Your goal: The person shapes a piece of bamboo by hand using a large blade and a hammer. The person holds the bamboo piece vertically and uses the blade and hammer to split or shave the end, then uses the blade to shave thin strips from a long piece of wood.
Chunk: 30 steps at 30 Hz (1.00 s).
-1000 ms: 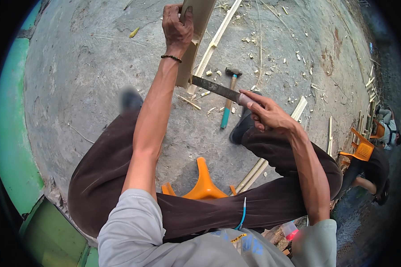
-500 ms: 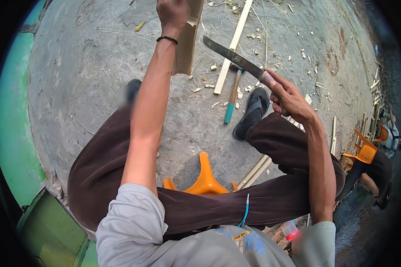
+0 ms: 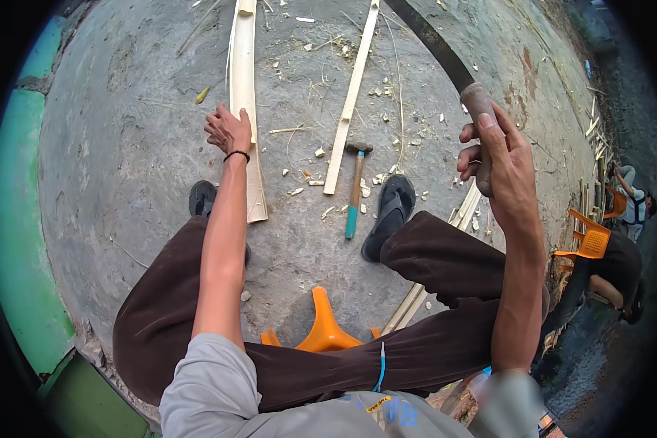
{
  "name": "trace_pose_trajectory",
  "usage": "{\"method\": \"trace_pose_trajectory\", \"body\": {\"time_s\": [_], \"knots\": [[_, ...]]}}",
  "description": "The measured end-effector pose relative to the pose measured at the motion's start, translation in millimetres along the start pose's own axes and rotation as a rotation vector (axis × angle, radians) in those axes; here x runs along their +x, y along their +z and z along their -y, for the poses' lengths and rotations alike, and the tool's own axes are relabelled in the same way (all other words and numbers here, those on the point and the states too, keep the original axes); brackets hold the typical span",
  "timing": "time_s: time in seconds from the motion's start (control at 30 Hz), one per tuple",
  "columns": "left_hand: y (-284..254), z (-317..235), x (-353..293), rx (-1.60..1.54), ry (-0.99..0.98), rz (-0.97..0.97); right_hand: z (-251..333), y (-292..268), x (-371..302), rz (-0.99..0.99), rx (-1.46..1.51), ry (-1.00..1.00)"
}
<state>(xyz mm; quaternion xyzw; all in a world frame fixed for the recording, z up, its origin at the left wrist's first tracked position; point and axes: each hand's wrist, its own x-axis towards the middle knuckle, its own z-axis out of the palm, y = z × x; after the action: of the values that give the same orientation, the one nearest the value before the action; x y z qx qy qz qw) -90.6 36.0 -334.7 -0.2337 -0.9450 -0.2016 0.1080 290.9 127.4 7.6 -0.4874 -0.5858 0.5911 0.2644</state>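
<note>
My left hand (image 3: pixel 228 133) is over the left edge of a wide split bamboo piece (image 3: pixel 244 69), its thumb and loosely bent fingers apart. The bamboo's pale hollow side faces up, and its near end comes close to my left foot. My right hand (image 3: pixel 500 150) holds a machete (image 3: pixel 434 47) by its worn wooden handle, fingers loosely around it. The dark blade slants up and to the left, its tip cut off by the upper edge of the view. Right of the wide piece, a narrower bamboo strip (image 3: pixel 350 102) lies on the ground.
A hammer (image 3: pixel 355 193) with a teal grip lies by my right sandal (image 3: pixel 392 212). Bamboo chips are scattered over the concrete. Below me is an orange plastic stool (image 3: pixel 325 328). A green panel (image 3: pixel 29 219) borders the left; at right are people and an orange chair (image 3: pixel 591 237).
The wide bamboo piece has turned from its brown side to its pale side and come nearer. My left hand has moved down and loosened. The machete has risen to the right, tilting steeper.
</note>
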Motion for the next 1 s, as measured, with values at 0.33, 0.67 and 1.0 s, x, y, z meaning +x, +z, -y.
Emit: {"method": "trace_pose_trajectory", "body": {"time_s": [0.33,0.67,1.0], "knots": [[-12,-83,-204,-0.098,0.190,0.721,29,-8,-22,-0.047,0.121,-0.300],[-9,-100,-188,-0.168,-0.202,1.062,7,7,-25,0.120,0.044,0.208],[-202,-112,92,0.205,0.414,0.836,54,-1,-30,-0.099,0.042,-0.401]]}}
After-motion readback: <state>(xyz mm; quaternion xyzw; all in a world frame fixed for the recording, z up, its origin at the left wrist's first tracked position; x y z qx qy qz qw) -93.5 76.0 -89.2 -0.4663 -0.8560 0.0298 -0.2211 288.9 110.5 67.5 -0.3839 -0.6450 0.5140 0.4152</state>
